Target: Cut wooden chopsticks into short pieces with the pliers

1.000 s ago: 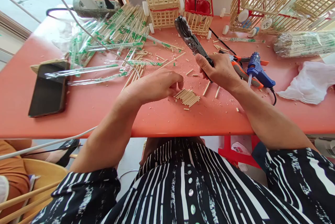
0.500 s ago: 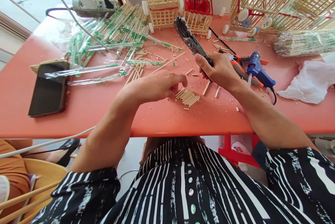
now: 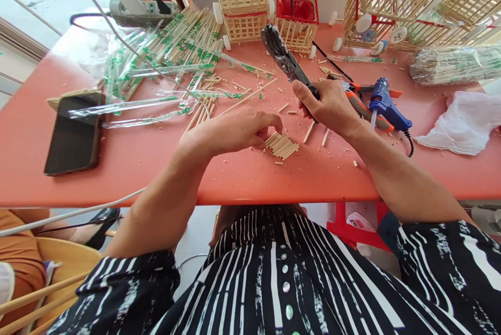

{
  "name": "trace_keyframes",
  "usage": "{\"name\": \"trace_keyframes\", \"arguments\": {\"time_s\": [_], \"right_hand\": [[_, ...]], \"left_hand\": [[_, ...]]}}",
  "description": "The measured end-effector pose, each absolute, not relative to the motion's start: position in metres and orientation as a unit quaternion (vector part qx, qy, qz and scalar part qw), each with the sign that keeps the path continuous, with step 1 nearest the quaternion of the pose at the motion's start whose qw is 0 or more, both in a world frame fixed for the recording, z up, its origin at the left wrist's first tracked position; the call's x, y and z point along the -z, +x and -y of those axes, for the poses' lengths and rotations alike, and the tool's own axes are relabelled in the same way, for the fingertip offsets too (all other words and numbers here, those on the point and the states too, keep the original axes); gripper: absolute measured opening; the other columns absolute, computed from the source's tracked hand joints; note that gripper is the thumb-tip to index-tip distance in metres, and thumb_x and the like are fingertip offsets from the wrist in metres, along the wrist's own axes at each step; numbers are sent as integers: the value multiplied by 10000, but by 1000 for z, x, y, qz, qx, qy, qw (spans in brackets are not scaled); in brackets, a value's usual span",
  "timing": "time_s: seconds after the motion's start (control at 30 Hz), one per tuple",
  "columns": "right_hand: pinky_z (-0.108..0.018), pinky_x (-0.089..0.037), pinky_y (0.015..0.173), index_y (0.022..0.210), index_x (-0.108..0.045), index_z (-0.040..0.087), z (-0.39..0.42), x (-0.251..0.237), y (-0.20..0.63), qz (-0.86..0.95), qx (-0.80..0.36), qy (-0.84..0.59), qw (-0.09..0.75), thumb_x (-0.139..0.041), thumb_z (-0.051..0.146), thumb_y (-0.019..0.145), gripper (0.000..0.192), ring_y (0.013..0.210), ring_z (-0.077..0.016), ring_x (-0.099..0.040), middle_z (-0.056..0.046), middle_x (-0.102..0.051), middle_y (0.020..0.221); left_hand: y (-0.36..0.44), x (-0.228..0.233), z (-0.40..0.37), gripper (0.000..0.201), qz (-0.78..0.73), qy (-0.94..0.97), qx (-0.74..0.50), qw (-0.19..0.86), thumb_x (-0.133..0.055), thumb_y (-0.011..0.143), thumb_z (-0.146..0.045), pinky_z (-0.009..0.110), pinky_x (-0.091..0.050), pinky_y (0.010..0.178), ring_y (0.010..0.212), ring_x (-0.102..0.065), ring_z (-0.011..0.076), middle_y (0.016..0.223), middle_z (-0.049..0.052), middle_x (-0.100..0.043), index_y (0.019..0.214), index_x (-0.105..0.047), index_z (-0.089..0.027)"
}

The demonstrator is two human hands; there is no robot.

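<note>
My left hand is low over the table, its index finger bent and held apart from the thumb. Its fingertips are at the left end of a small pile of short cut wooden sticks, lying side by side. I see nothing held in it. My right hand is wrapped around a black pliers-like hand tool speckled with white, which points up and to the left. Beneath that hand lie two longer stick pieces. The lower end of the tool is partly hidden by my fingers.
Wrapped chopsticks are heaped at the back left, near a phone. Small stick-built carts line the back. A blue glue gun, orange-handled pliers and a white cloth lie right. Someone sits at lower left.
My left hand has shifted very slightly to the right at the stick pile. My right hand and the black tool have hardly moved.
</note>
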State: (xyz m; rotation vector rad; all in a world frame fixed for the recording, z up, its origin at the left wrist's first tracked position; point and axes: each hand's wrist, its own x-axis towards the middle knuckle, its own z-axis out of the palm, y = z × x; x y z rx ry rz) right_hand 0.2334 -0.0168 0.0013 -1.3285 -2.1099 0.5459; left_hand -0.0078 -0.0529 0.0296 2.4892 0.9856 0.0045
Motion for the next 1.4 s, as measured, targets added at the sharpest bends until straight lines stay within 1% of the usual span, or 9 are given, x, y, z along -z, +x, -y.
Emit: {"name": "trace_keyframes", "arguments": {"time_s": [0.27,0.47,0.6,0.73,0.87,1.03,1.17,1.27,1.4], "right_hand": [[-331,-524,768,746,-657,179,16,0,233,782,-223,-491,312,-565,734,978,609,742,-176,-668,-5,-551,583],[-322,-522,698,669,-623,198,17,-3,231,773,-242,-499,308,-571,797,931,656,643,-167,-644,-3,-531,512],[-313,-520,595,707,-629,220,20,-7,227,735,-319,-503,324,-565,834,903,648,574,-161,-615,-4,-549,519],[-314,-513,513,756,-642,230,22,-9,223,675,-433,-478,359,-664,856,811,629,553,-160,-593,-12,-613,600],[-296,-518,534,752,-642,221,24,-7,218,641,-487,-457,380,-791,814,723,612,593,-157,-620,-13,-646,644],[-300,-528,554,765,-643,224,26,-1,213,577,-551,-460,390,-890,773,617,620,626,-161,-639,-18,-683,712],[-294,-514,536,809,-650,228,26,4,212,570,-563,-445,401,-928,715,611,594,638,-161,-635,-5,-665,720],[-284,-494,520,805,-642,228,27,7,212,575,-554,-442,407,-945,657,632,553,621,-149,-608,13,-629,694],[-278,-491,527,777,-629,219,28,5,211,576,-538,-445,425,-944,625,646,530,610,-137,-594,18,-629,682]], "left_hand": [[-6,-31,52,393,-366,902,2,228,-588,833,-185,262,-389,723,748,-633,161,833,-11,-727,1200,-726,-201],[-9,-28,48,372,-381,894,-18,235,-592,856,-201,266,-425,757,755,-651,157,830,-1,-727,1205,-719,-190],[-11,-27,45,366,-385,891,-82,224,-602,862,-186,276,-464,772,761,-662,157,846,4,-724,1211,-709,-196],[-8,-28,48,375,-398,871,-182,222,-627,866,-181,276,-491,756,753,-662,150,862,8,-732,1234,-697,-206],[-1,-30,55,370,-399,849,-271,217,-632,894,-194,269,-512,765,781,-670,143,900,20,-737,1258,-696,-203],[5,-31,58,387,-417,830,-312,199,-627,907,-189,256,-509,738,769,-658,135,863,10,-721,1291,-682,-197],[10,-27,57,396,-418,832,-312,190,-615,906,-158,242,-497,728,753,-652,127,842,-3,-711,1295,-679,-190],[14,-23,58,384,-423,830,-316,181,-606,909,-137,243,-488,725,732,-649,124,813,-14,-702,1279,-693,-192],[15,-24,57,412,-419,820,-322,221,-631,899,-139,260,-510,761,759,-676,132,837,-13,-718,1304,-676,-194]]}}
